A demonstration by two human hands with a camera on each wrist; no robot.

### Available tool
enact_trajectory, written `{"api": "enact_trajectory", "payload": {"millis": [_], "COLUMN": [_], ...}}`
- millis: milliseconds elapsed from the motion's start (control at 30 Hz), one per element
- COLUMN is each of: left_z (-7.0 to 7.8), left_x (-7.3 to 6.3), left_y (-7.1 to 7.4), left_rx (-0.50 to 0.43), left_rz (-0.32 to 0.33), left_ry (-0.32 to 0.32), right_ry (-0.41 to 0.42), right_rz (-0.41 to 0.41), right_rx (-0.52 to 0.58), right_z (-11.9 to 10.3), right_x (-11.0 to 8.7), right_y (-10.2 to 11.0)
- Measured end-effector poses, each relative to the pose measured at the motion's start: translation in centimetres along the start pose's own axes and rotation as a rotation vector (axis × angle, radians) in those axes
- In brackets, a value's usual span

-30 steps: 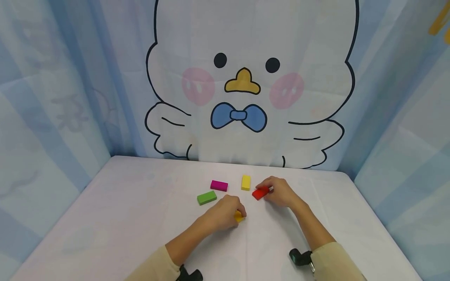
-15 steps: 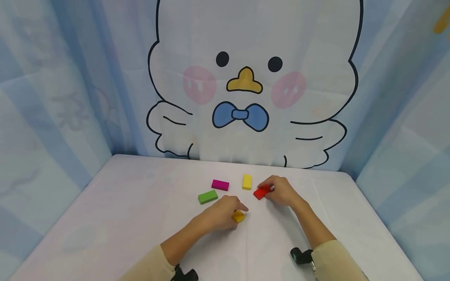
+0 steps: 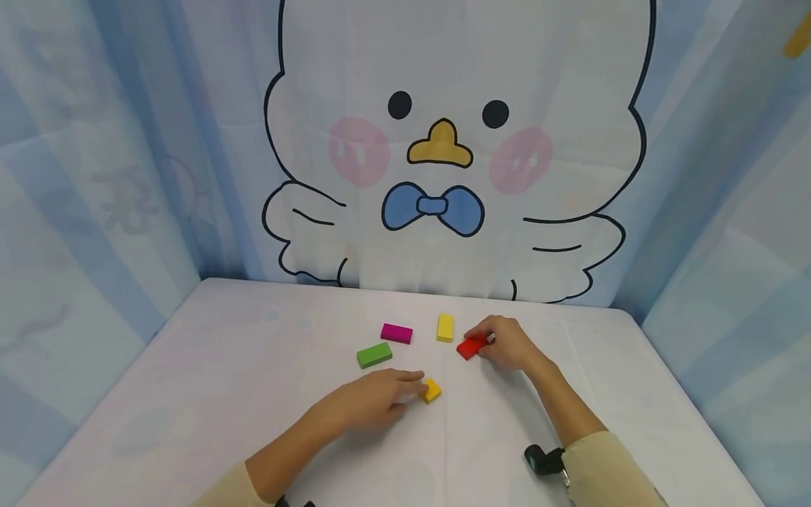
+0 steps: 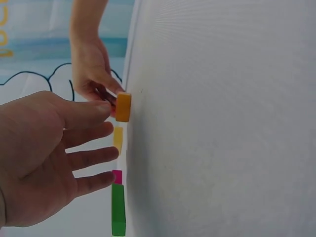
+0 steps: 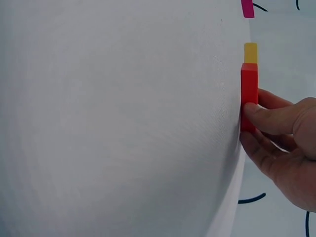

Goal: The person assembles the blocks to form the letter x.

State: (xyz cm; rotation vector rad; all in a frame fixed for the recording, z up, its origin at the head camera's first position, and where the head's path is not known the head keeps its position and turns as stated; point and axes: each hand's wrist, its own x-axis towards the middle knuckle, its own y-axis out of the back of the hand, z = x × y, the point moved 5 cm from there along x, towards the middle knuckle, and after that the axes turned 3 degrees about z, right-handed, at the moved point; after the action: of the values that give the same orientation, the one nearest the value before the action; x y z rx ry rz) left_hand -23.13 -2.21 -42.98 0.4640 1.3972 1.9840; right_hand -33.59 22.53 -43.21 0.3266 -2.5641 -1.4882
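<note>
My left hand [image 3: 370,400] has its fingers straight beside an orange-yellow block [image 3: 432,391] on the table. In the left wrist view the fingers are spread, with the thumb tip close to that block [image 4: 123,107]; contact is hard to tell. My right hand [image 3: 509,345] pinches a red block [image 3: 470,347] between thumb and fingers, low at the tabletop. Left of the red block lies a yellow block [image 3: 445,328]. Farther left are a magenta block [image 3: 397,334] and a green block [image 3: 374,355]. The blocks form a loose arc.
A white-covered table [image 3: 209,394] bears the blocks. Behind it hangs a curtain [image 3: 437,260] with a cartoon bird, and pale blue curtains stand at both sides. A black wrist device [image 3: 543,461] sits at the right sleeve.
My left hand has let go of the orange-yellow block and drawn back to the left, its fingers straightening. The block stays on the table. My right hand keeps its pinch on the red block.
</note>
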Motion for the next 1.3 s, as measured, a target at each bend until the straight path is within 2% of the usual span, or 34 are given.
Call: {"api": "enact_trajectory", "payload": {"millis": [167, 433, 667, 933, 1300], "left_z": [0.0, -0.4, -0.3, -0.6, -0.7], "left_x": [-0.3, -0.8, -1.2, -1.2, -1.2], "left_y": [-0.5, -0.9, -0.9, -1.0, -0.9], "left_rx": [0.044, 0.018, 0.011, -0.016, -0.038], "left_rz": [-0.049, -0.128, -0.144, -0.186, -0.205], "left_ry": [-0.009, 0.040, 0.022, 0.040, 0.019], "right_ry": [0.006, 0.008, 0.000, -0.024, -0.041], "right_rz": [-0.006, -0.015, -0.022, -0.023, -0.024], "right_rx": [-0.004, -0.002, -0.011, -0.015, -0.014], "right_z": [-0.1, -0.3, -0.4, -0.5, -0.8], "right_x": [0.0, 0.1, 0.1, -0.1, -1.0], "right_y": [0.1, 0.2, 0.1, 0.3, 0.7]}}
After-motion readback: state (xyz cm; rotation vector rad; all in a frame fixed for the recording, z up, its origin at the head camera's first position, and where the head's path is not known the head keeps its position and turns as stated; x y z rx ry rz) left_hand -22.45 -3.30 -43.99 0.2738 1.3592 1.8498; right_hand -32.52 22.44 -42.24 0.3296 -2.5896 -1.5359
